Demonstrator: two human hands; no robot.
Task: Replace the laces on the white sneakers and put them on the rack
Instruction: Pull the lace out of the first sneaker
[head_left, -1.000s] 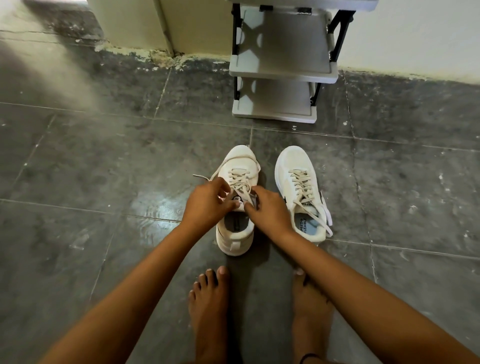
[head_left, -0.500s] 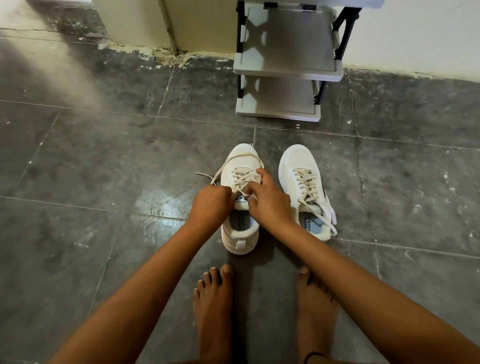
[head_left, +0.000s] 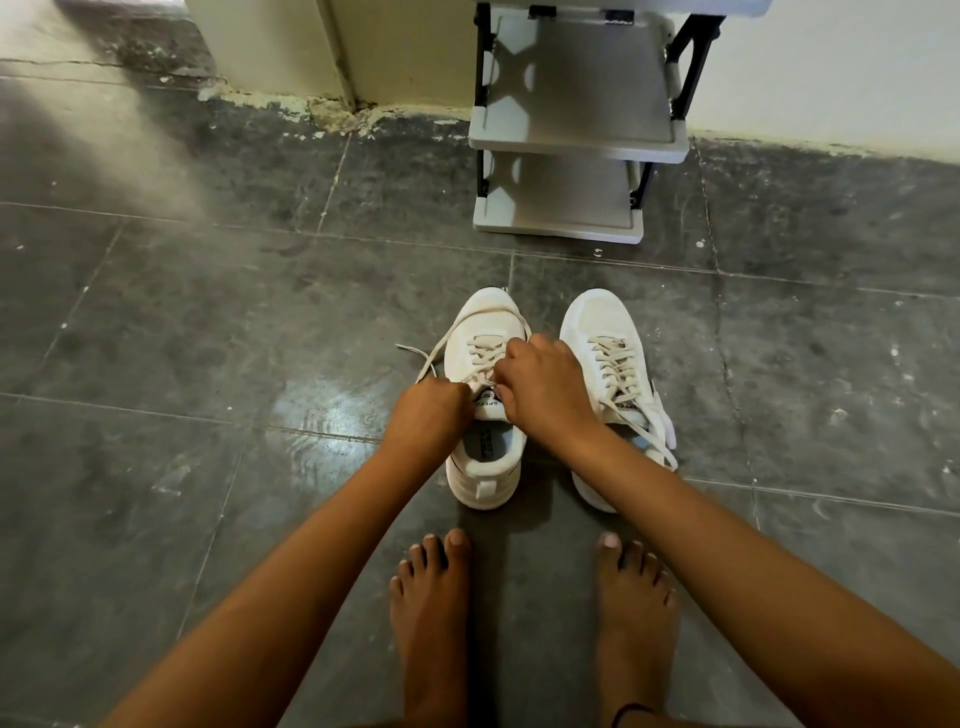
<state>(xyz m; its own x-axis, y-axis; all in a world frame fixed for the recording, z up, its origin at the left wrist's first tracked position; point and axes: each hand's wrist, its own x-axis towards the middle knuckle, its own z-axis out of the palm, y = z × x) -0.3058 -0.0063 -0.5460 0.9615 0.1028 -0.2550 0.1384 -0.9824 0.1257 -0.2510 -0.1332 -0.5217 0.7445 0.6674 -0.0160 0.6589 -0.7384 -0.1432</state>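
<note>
On the tiled floor (head_left: 156, 322), both hands (head_left: 488, 400) pinch the left sneaker's (head_left: 480, 473) lace (head_left: 431, 353).

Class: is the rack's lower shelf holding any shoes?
Empty as far as visible: the lower shelf shows bare grey surface; both sneakers stand on the floor.

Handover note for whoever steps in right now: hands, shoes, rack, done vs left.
Left hand: grips the lace at the left sneaker.
Right hand: fingers curled on the laces over the same sneaker's tongue.
A loose lace end trails onto the floor to the left.
Right sneaker: on the floor beside it, laced, ends loose.
Rack: against the wall ahead, visible shelves bare.
Done: both laced, apparently.
Left: finish the left sneaker's lace, rack both.
</note>
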